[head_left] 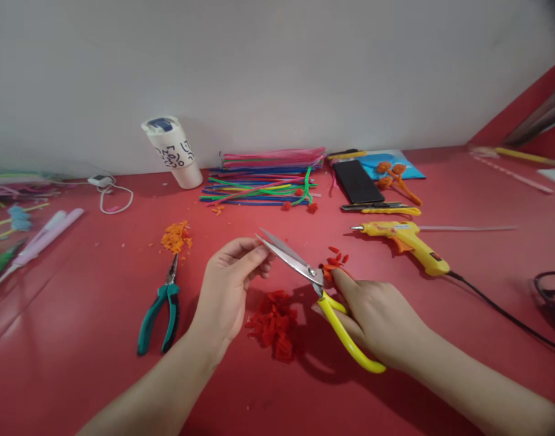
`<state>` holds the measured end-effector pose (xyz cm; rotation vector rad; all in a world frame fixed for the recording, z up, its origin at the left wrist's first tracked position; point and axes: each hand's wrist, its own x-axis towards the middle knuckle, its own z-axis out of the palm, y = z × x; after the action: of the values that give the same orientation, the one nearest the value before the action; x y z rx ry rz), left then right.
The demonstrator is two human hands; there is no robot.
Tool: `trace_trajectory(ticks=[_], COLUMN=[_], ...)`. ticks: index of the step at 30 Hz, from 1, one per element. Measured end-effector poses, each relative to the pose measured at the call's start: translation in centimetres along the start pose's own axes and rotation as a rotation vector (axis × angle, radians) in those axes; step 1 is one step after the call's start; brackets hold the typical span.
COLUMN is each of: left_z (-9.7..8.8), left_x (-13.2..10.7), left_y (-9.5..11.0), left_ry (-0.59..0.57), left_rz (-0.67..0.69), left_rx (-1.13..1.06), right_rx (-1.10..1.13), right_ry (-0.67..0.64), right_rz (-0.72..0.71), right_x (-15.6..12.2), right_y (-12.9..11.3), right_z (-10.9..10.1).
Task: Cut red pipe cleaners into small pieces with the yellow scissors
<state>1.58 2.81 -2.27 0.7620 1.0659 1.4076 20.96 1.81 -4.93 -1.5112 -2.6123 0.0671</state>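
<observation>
My right hand (377, 315) grips scissors (295, 260) with yellow handles, the blades parted and pointing up and left. Something orange-red shows by the forefinger near the scissors' pivot. At the blade tips, my left hand (232, 278) has its thumb and forefinger pinched together; whatever they hold is too small or hidden to name. Below and between both hands lies a pile of red cut pieces (275, 324) on the red table (214, 399). A few more red bits (337, 257) lie just beyond my right hand.
Teal-handled pliers (158, 315) and orange scraps (176, 236) are at left. Behind stand a white tumbler (177, 154) and bundled pipe cleaners (259, 181). A phone (359, 181), a utility knife (382, 209) and a corded yellow glue gun (405, 236) lie at right.
</observation>
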Motion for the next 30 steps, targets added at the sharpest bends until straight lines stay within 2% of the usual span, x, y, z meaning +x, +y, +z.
trace_trajectory(ticks=[12, 30], left_z=[-0.03, -0.03], left_x=[0.18, 0.07], left_y=[-0.08, 0.00], left_ry=[-0.009, 0.008], left_rz=[0.022, 0.015], left_rx=[-0.017, -0.013], right_rx=[-0.034, -0.020], right_ry=[0.089, 0.060], right_rz=[-0.076, -0.064], right_x=[-0.08, 0.00], right_y=[0.09, -0.15], right_z=[0.23, 0.05])
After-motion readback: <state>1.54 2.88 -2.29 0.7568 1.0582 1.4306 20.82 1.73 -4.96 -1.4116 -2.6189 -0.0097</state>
